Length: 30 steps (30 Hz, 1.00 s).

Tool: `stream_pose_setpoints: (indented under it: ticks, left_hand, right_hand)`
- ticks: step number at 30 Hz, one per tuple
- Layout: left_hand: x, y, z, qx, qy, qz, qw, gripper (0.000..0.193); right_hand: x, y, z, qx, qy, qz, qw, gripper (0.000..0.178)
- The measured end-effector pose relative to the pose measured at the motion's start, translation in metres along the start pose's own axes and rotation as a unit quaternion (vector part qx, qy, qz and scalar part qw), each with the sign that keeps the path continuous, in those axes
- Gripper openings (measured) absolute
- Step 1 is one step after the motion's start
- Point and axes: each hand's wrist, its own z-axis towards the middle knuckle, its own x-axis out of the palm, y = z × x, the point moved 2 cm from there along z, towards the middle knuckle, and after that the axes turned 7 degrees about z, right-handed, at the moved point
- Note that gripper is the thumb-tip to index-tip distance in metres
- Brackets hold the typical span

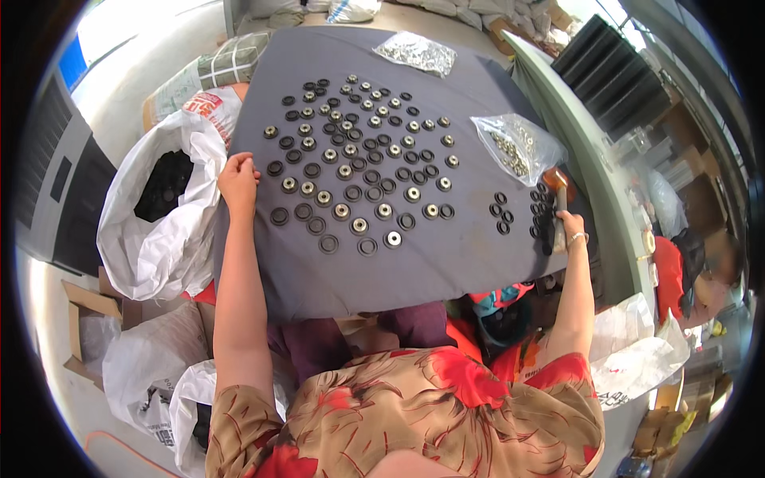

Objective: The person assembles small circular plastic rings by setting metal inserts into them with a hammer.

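Observation:
My right hand (571, 224) is wrapped round the wooden handle of a mallet (559, 179) with an orange-brown head, at the table's right side. Beside it lies a cluster of small black rings (538, 209). My left hand (239, 179) is at the table's left edge, near an open white sack (211, 151). Its fingers are curled together, and whatever they may hold is hidden. Between my hands, many black rings (327, 244) are spread over the grey tabletop cloth (446, 271). Several carry a round metal piece with a central hole (360, 226); others are bare.
A clear plastic bag of small metal parts (514, 151) lies near the mallet, and another bag of metal parts (414, 54) is at the far edge. Black pieces (163, 187) fill the white sack on the left. A pale green panel (574, 127) borders the table's right side.

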Motion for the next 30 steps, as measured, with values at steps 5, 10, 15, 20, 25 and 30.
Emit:
stream_pose_setpoints:
  ticks: [5, 10, 15, 20, 25, 30]
  left_hand:
    - [0.008, -0.003, -0.013, -0.01, 0.007, 0.006, 1.0, 0.013]
    - [0.006, -0.001, -0.005, 0.001, -0.005, 0.019, 1.0, 0.013]
    - [0.002, 0.001, -0.006, 0.004, -0.027, 0.022, 0.999, 0.013]
    - [0.011, -0.006, -0.008, 0.002, -0.018, 0.036, 0.999, 0.013]
    - [0.006, -0.007, -0.014, -0.005, -0.023, 0.029, 0.999, 0.011]
    - [0.009, -0.01, -0.016, 0.002, -0.024, 0.01, 1.0, 0.009]
  right_hand:
    - [-0.008, 0.034, -0.048, -0.082, -0.13, 0.035, 0.988, 0.026]
    - [0.046, 0.114, -0.109, -0.224, -0.062, 0.175, 0.957, 0.037]
    - [0.142, 0.222, -0.148, -0.252, 0.236, 0.166, 0.924, 0.063]
    - [0.286, 0.267, -0.123, -0.377, 0.295, -0.041, 0.877, 0.066]
    - [0.379, 0.31, -0.12, -0.44, 0.242, -0.128, 0.855, 0.068]
    - [0.423, 0.3, -0.108, -0.411, 0.205, -0.224, 0.859, 0.067]
